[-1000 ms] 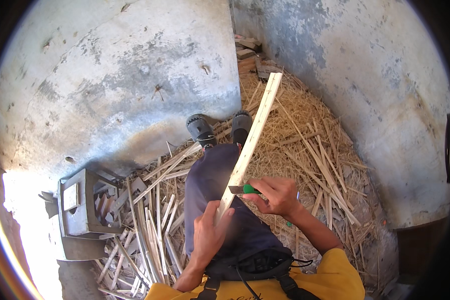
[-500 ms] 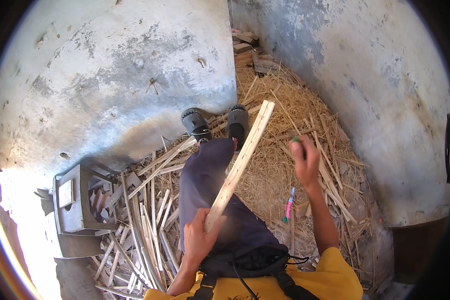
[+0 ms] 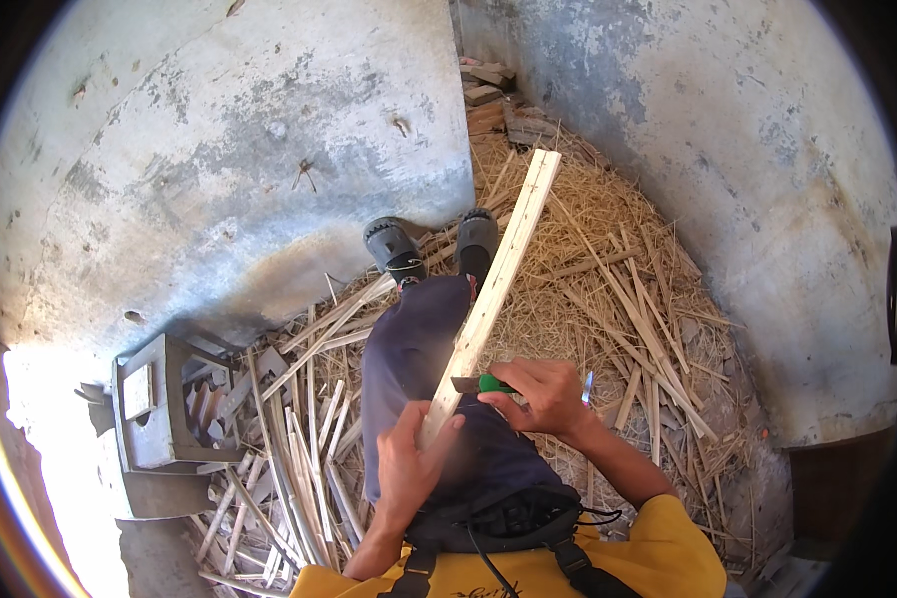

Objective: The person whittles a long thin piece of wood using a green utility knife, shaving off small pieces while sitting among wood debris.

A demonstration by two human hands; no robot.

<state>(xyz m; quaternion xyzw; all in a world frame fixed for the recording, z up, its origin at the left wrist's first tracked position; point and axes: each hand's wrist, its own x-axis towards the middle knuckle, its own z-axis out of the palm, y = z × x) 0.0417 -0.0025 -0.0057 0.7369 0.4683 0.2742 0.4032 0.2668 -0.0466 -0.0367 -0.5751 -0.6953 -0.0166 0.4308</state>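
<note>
A long, pale wooden strip (image 3: 509,254) slants up and away over my dark trousers. My left hand (image 3: 409,458) is closed around its near end, thumb along one side. My right hand (image 3: 548,394) grips the green handle of a short-bladed knife (image 3: 490,384). The knife's dark blade lies against the strip's right edge, a little above my left fingers. Small dark marks dot the strip's upper face. Behind my right hand, a thin bluish tip (image 3: 587,385) of something on the floor shows; the rest is hidden.
Loose straw and shavings (image 3: 578,289) cover the floor ahead and right. Split wooden strips (image 3: 304,468) lie heaped at left, beside a grey box-like frame (image 3: 159,404). Weathered walls (image 3: 219,149) stand ahead and on the right. Scrap wood (image 3: 488,90) is stacked in the far corner.
My right hand has moved in from the right and down, bringing the knife against the strip. The strip's far end has risen slightly in view. My left hand keeps its grip.
</note>
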